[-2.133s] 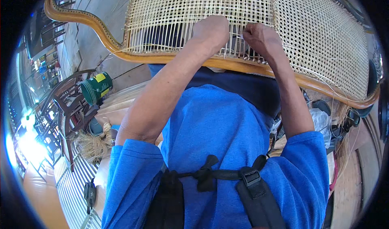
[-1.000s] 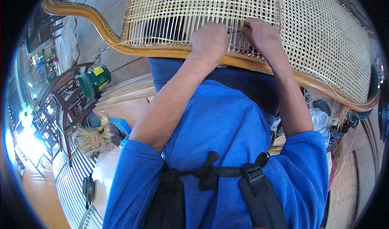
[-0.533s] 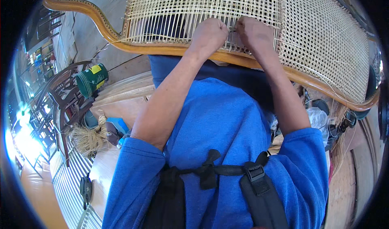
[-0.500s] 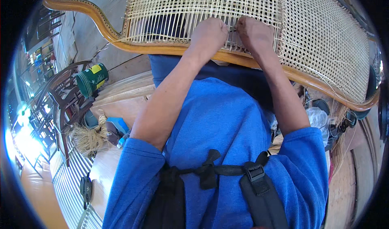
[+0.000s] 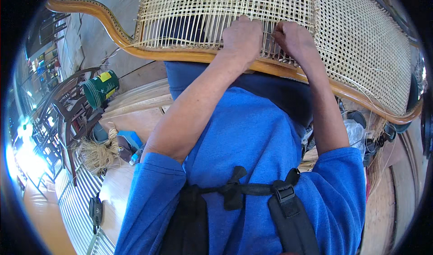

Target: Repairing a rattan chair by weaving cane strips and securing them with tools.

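A curved wooden frame (image 5: 176,55) with a cane panel lies across my lap. At its right the cane weave (image 5: 361,52) is a dense pattern with small holes. Further left the weave is an open grid (image 5: 216,0), with bare upright strands (image 5: 180,33) near the frame's front rail. My left hand (image 5: 242,36) is closed over these strands, just behind the rail. Close by on the right, my right hand (image 5: 295,39) is curled, thumb and fingers together, at the lower edge of the grid. Whatever the fingers pinch is hidden by the hands.
To the left a green bucket (image 5: 101,89) lies tilted by dark wooden chair parts (image 5: 67,106). Below it are a bundle of cane fibre (image 5: 97,155) and a blue box (image 5: 131,140). A black pouch (image 5: 95,213) rests lower left. A clear plastic bag (image 5: 354,133) sits at right.
Both hands have shifted slightly right along the rail. My left hand has turned, showing more of its back, and my right hand has moved a little away from it.
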